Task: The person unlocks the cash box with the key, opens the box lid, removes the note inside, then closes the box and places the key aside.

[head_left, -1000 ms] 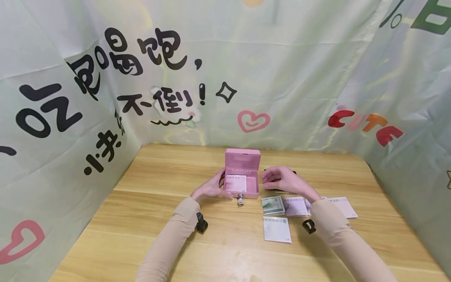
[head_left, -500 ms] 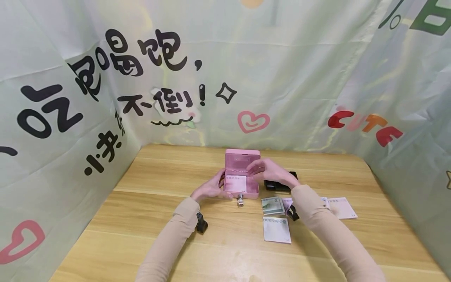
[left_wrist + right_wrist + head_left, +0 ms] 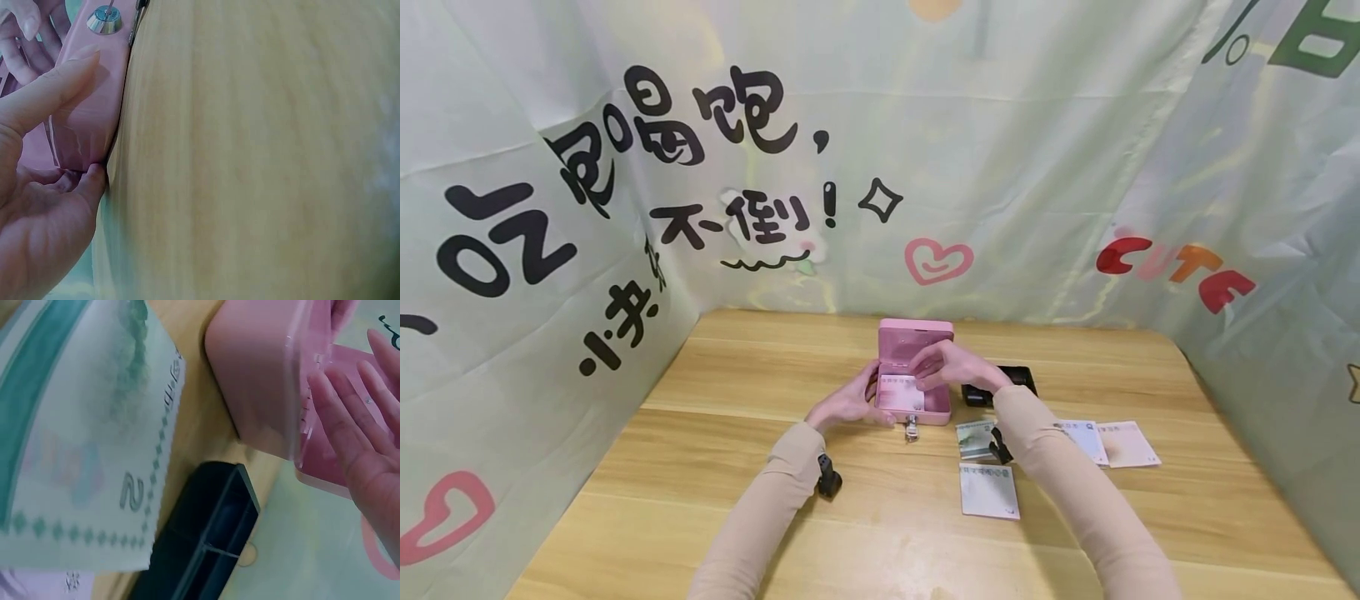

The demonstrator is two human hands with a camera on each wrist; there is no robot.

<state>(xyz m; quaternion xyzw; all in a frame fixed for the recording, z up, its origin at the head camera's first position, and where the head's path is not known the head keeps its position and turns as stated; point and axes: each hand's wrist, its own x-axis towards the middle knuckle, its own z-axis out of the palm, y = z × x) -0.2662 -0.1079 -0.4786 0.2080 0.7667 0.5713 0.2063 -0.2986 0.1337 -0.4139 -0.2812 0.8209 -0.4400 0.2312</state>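
Pink box [image 3: 937, 403], 1; hands [image 3: 847, 402] [image 3: 952, 365], 2

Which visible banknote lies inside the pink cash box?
The pink-and-white banknote, at the left of the pink cash box. The other visible banknotes, including the pinkish banknote furthest right, lie outside it on the wooden table.

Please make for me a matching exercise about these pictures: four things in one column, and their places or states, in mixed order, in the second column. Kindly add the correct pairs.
Things:
1. Pink box
2. Black tray
3. Left hand
4. Right hand

Places or states:
A. Over the inside of the box
B. Holding the box at its left side
C. On the table, to the right of the box
D. Standing open, with its lid raised

Right pairs: 1-D, 2-C, 3-B, 4-A
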